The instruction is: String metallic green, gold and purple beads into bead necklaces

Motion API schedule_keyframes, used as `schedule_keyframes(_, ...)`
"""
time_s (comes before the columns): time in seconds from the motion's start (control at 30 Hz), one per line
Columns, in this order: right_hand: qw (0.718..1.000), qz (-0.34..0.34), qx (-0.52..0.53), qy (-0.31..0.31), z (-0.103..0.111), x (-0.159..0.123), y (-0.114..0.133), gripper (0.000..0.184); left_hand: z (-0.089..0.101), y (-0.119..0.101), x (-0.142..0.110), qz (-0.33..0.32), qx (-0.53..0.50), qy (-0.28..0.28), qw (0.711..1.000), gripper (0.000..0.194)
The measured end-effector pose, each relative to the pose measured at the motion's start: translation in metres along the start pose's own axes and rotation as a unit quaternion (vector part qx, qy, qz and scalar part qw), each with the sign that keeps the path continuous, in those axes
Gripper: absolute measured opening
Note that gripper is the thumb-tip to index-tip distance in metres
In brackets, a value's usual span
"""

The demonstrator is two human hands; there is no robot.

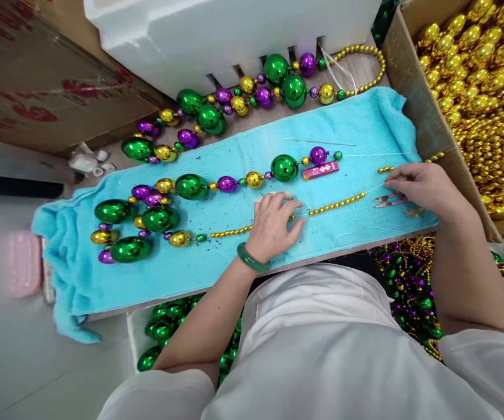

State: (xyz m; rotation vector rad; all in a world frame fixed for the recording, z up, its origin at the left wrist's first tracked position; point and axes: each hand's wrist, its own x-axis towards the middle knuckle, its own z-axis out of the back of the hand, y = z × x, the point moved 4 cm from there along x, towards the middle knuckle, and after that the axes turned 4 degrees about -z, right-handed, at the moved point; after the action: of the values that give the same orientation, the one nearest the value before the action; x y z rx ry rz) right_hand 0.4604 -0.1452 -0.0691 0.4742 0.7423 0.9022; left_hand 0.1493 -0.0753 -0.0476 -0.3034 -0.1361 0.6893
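Note:
My left hand (pixel 273 224), a green bangle on its wrist, lies palm down on the towel with fingers spread over a strand of small gold beads (pixel 230 231). A short run of gold beads (pixel 337 204) sits just right of its fingertips on a thin thread. My right hand (pixel 424 184) pinches that thread (pixel 375 188). Metal tips, seemingly of small snips (pixel 389 202), stick out under the right hand; I cannot tell if it holds them. The gold strand joins a necklace of large green beads (pixel 192 186) with purple and gold ones, curving across the towel.
A blue towel (pixel 217 274) covers the work board. A long needle (pixel 319 142) and a pink lighter (pixel 321 170) lie on it. Behind are another bead necklace (pixel 210 119) and a white foam box (pixel 234 35). A carton (pixel 444 128) of gold beads stands right; more beads (pixel 409 280) are below.

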Motion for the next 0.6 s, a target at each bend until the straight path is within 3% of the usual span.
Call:
schedule_keyframes(0.17, 1.0, 0.011, -0.012, 0.004, 0.0, 0.0, 0.001, 0.019, -0.013, -0.018, 0.016, -0.029, -0.014, -0.007, 0.999, 0.025)
schedule_keyframes(0.33, 0.999, 0.029, -0.019, -0.001, 0.002, 0.0, 0.005, 0.016, -0.008, -0.014, 0.012, -0.01, 0.006, 0.0, 1.0, 0.017)
schedule_keyframes(0.47, 0.999, 0.039, -0.019, -0.007, 0.002, 0.001, 0.006, 0.015, -0.005, -0.015, 0.015, -0.008, 0.0, -0.006, 1.0, 0.025)
schedule_keyframes(0.6, 0.999, 0.042, -0.017, -0.007, 0.002, 0.001, 0.005, 0.017, -0.014, -0.029, 0.03, -0.042, -0.013, -0.01, 0.999, 0.028)
